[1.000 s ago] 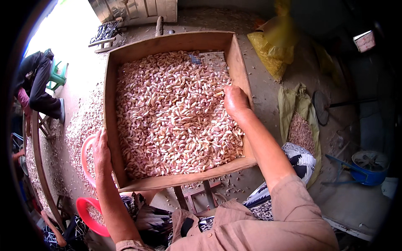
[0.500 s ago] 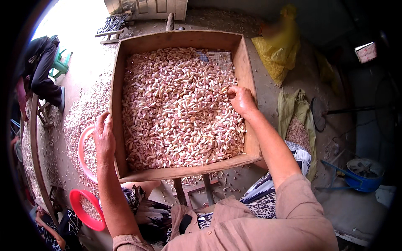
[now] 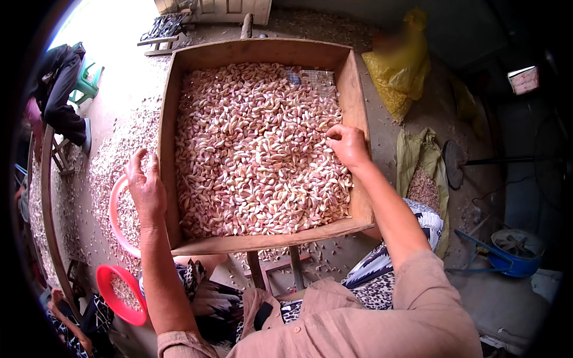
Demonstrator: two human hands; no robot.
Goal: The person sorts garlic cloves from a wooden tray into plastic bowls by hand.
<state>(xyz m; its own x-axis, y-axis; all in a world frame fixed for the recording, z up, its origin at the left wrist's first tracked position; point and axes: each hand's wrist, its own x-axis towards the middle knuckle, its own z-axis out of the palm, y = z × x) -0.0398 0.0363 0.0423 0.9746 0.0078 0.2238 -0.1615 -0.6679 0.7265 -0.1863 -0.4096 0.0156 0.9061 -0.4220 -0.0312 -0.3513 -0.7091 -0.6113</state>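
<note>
A square wooden tray (image 3: 262,243) with a wire-mesh bottom stands in front of me, spread with pinkish-white garlic cloves (image 3: 256,149). Bare mesh (image 3: 319,79) shows in its far right corner. My right hand (image 3: 351,148) is over the cloves by the right wall, its thumb and fingers pinched together; whatever may be between the fingertips is too small to make out. Just outside the left wall is my left hand (image 3: 147,188), fingers apart and nothing in them. Beneath it, a pink-rimmed basin (image 3: 113,218) with cloves is partly hidden.
A red basin (image 3: 102,286) with cloves sits at the lower left. Cloves cover the floor (image 3: 128,128) on the left, near another person's leg (image 3: 62,113). On the right are a yellow sack (image 3: 397,77), an opened sack of cloves (image 3: 425,188) and a blue round device (image 3: 516,253).
The fingers of my left hand have spread and the hand has shifted slightly left, away from the tray wall. My right hand has moved slightly down and right, still pinched.
</note>
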